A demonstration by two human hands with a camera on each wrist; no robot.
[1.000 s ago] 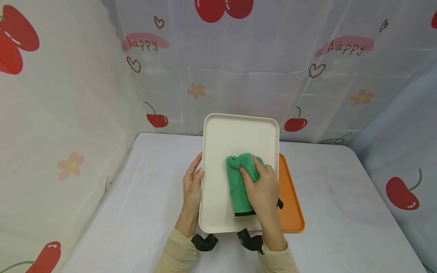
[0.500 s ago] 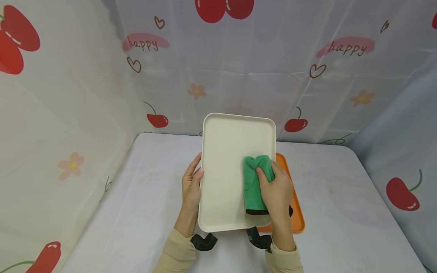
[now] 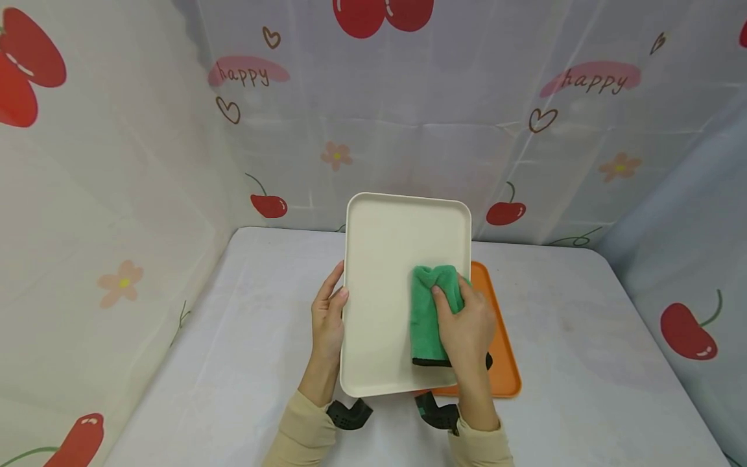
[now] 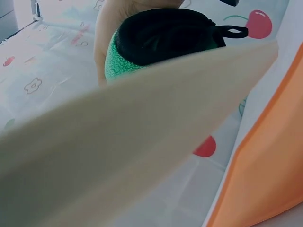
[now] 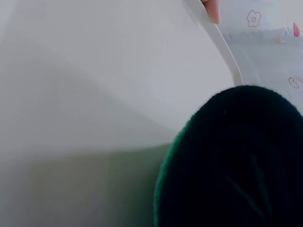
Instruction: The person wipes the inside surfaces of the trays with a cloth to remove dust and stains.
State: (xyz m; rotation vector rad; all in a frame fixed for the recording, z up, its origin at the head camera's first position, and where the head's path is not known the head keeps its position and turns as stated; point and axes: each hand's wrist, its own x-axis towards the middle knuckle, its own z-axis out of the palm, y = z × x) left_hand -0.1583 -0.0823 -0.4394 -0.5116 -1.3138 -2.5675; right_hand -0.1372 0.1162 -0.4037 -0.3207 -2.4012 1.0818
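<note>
My left hand grips the left rim of a cream rectangular tray, which is raised and tilted towards me. Against the tray's inner face, right of its middle, my right hand holds a green cloth with black edging, thumb on the near side. The left wrist view shows the tray nearly edge-on, with the cloth's black edge and a small loop above it. Close up in the right wrist view, the dark cloth hides my right fingers.
Partly behind the cream tray, an orange tray lies on the white-covered table. A printed curtain hangs behind the table and along both sides. Black wrist cameras sit at both cuffs.
My right hand and the green cloth slid right across the tray, then slightly back left. The cream tray's right side shifted a little left, uncovering more orange tray. My left hand stayed nearly still.
</note>
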